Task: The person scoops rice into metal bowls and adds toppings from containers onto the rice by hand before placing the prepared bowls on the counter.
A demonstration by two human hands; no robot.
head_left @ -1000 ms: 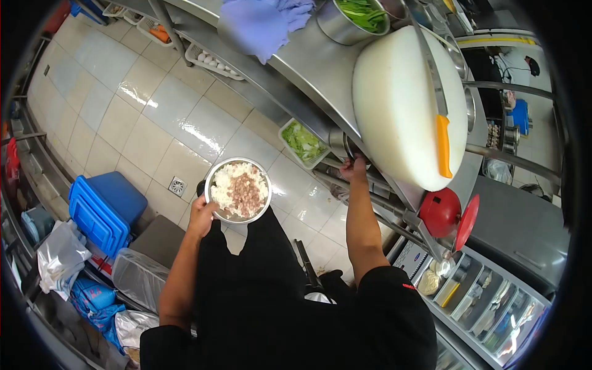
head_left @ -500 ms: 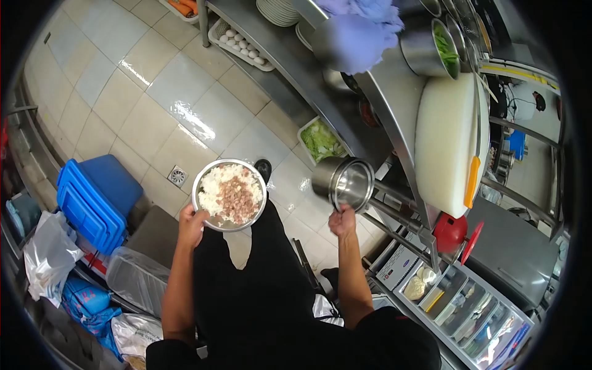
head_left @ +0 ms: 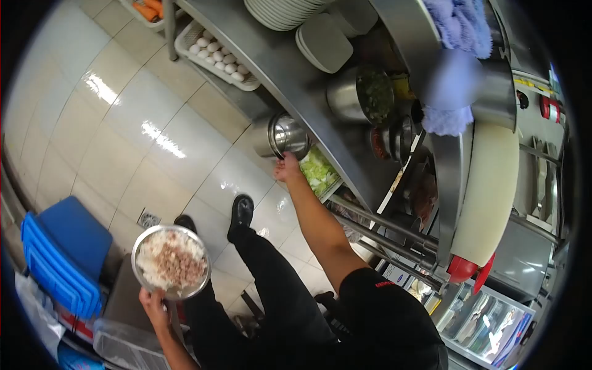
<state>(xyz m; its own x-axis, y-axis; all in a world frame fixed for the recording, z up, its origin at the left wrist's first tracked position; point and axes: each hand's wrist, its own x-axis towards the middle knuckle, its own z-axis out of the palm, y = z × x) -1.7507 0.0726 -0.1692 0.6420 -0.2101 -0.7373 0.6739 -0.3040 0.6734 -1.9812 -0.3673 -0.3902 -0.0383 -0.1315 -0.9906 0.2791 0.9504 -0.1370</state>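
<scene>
A round metal bowl [head_left: 171, 262] of white rice with pinkish chopped pieces is at the lower left, and my left hand [head_left: 155, 306] grips its near rim. My right hand [head_left: 288, 169] is stretched forward, closed on the edge of a shiny steel pot [head_left: 266, 139]. That pot is tilted and hangs over the floor beside the shelf, next to a tray of chopped green leaves [head_left: 318, 172]. Its inside looks empty.
White eggs [head_left: 217, 57] fill a basket low by the shelf leg. Plates [head_left: 280, 12] and a pot of dark greens [head_left: 373, 92] stand on the shelf [head_left: 271, 68]. Stacked blue lids [head_left: 58, 265] lie at left. A white board [head_left: 490, 191] tops the counter.
My right hand has brought the steel pot out from under the counter and carried it forward and left. The bowl in my left hand has shifted left and down. The view has turned, showing more shelf.
</scene>
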